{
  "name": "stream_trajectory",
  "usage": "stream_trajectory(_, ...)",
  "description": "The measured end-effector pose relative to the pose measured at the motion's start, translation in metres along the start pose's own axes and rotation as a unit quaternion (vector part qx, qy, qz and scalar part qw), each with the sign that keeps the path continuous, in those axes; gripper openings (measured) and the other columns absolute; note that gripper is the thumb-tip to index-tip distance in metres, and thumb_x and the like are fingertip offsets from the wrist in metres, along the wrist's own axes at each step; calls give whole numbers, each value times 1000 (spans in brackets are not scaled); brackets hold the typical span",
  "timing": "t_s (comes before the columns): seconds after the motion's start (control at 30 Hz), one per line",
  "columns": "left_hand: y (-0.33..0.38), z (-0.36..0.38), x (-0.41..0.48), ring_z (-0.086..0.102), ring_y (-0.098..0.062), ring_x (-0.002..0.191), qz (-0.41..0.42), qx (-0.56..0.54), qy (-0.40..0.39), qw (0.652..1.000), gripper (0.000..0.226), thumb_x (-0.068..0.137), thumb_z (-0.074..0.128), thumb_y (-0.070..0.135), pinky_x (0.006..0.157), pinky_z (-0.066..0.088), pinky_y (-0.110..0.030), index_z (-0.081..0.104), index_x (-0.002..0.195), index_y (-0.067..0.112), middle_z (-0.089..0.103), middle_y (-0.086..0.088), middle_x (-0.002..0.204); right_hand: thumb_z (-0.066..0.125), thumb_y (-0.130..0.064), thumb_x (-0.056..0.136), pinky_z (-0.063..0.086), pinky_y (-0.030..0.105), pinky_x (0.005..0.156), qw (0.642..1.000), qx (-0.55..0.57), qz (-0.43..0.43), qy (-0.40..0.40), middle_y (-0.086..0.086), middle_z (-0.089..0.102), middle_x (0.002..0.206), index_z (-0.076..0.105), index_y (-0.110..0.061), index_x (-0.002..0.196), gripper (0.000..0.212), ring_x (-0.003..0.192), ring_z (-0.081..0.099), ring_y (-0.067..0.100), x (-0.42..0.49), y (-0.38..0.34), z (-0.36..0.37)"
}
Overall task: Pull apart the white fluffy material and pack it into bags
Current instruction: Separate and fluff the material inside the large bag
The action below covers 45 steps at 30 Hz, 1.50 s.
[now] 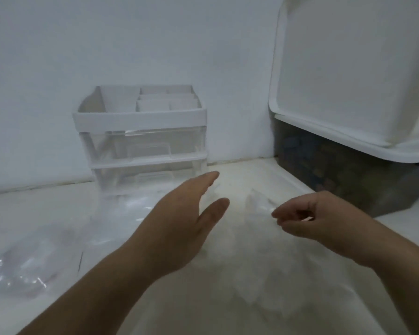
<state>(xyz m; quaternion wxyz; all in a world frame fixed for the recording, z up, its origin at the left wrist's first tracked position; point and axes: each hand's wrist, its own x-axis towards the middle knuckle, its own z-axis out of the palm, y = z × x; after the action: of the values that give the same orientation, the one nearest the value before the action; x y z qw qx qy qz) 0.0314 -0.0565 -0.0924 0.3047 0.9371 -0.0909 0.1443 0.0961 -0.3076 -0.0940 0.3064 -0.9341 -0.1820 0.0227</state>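
Observation:
White fluffy material (247, 269) lies spread thin on the pale tabletop in front of me, blurred and hard to tell from the surface. My left hand (179, 228) hovers over its left side, flat, fingers straight and apart, holding nothing. My right hand (307, 218) hangs over its far right part with fingers curled loosely; a wisp of material (259, 204) sits just beyond the fingertips, and I cannot tell whether they pinch it. Clear plastic bags (22, 269) lie crumpled at the left, with more flat ones (121, 213) near the drawer unit.
A small white and clear drawer organiser (140, 146) stands against the back wall. At the right is a dark storage box (344, 180) with its white lid (348, 76) tipped up against the wall. The tabletop (34, 209) meets the wall behind.

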Motion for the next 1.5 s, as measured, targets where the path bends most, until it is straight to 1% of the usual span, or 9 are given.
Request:
stream_trajectory(0.13, 18, 34, 10, 27, 2, 144, 14, 2, -50, 999, 72, 87, 18, 67, 120, 23, -25, 22, 154, 41, 30, 23, 157, 67, -26, 92, 54, 17, 82, 993, -43, -71, -85, -30, 70, 96, 71, -51, 90, 25, 89, 65, -7, -8, -1, 4)
stream_trajectory(0.23, 20, 55, 5, 54, 1, 118, 44, 82, -80, 992, 65, 96, 10, 66, 108, 40, -27, 60, 127, 39, 62, 19, 130, 64, -19, 94, 54, 17, 85, 986, -38, -83, -142, -30, 70, 98, 77, -42, 95, 26, 92, 67, -3, -15, 4, -2)
stream_trajectory(0.47, 8, 79, -16, 62, -4, 83, 144, 242, -76, 957, 56, 95, 26, 51, 109, 35, -29, 71, 77, 24, 70, 15, 82, 73, -38, 85, 53, 34, 84, 980, -19, 147, 135, -3, 71, 102, 70, -17, 120, 41, 90, 66, 15, 8, 48, -5)
stream_trajectory(0.57, 16, 81, -20, 58, -8, 84, 129, 227, -102, 960, 59, 91, 20, 59, 95, 43, -29, 65, 82, 22, 65, 11, 87, 72, -53, 82, 52, 39, 92, 976, -12, 199, 87, 7, 63, 120, 57, -8, 132, 69, 99, 60, 23, 11, 46, 5)
stream_trajectory(0.87, 38, 76, -29, 61, 3, 101, 127, 101, -62, 985, 79, 84, 15, 81, 87, 53, -28, 69, 115, 34, 68, 21, 114, 87, -14, 62, 60, 38, 66, 990, -40, 134, 23, 1, 72, 81, 72, -21, 80, 24, 72, 67, 22, 10, 42, 7)
stream_trajectory(1.0, 28, 79, -27, 65, 0, 89, 152, 86, 72, 982, 56, 100, 28, 57, 76, 55, -21, 76, 95, 29, 72, 18, 100, 88, -23, 62, 58, 41, 80, 992, -60, 106, 34, 3, 71, 99, 67, -17, 96, 41, 87, 67, 23, 12, 47, 6)
stream_trajectory(1.13, 25, 76, -24, 59, -2, 88, 65, 178, -28, 982, 68, 89, 12, 63, 78, 52, -26, 71, 88, 29, 68, 20, 97, 76, -52, 78, 46, 31, 99, 991, -52, 101, 71, -4, 60, 135, 56, -22, 138, 70, 119, 58, 17, 14, 46, 16)
stream_trajectory(1.27, 23, 77, -24, 54, -2, 98, 57, 254, -81, 962, 78, 78, -1, 59, 94, 35, -30, 68, 102, 32, 67, 22, 109, 76, -38, 83, 46, 27, 75, 986, -24, 84, 144, -9, 67, 90, 75, -19, 98, 25, 90, 64, 20, 16, 50, 18)
stream_trajectory(1.5, 49, 61, -12, 63, -6, 85, 43, 140, 98, 984, 25, 82, 63, 46, 80, 46, -26, 75, 97, 29, 72, 18, 100, 80, -17, 81, 46, 19, 76, 981, 45, 57, 180, -11, 67, 98, 73, -18, 115, 35, 86, 62, 4, 12, 45, 10)
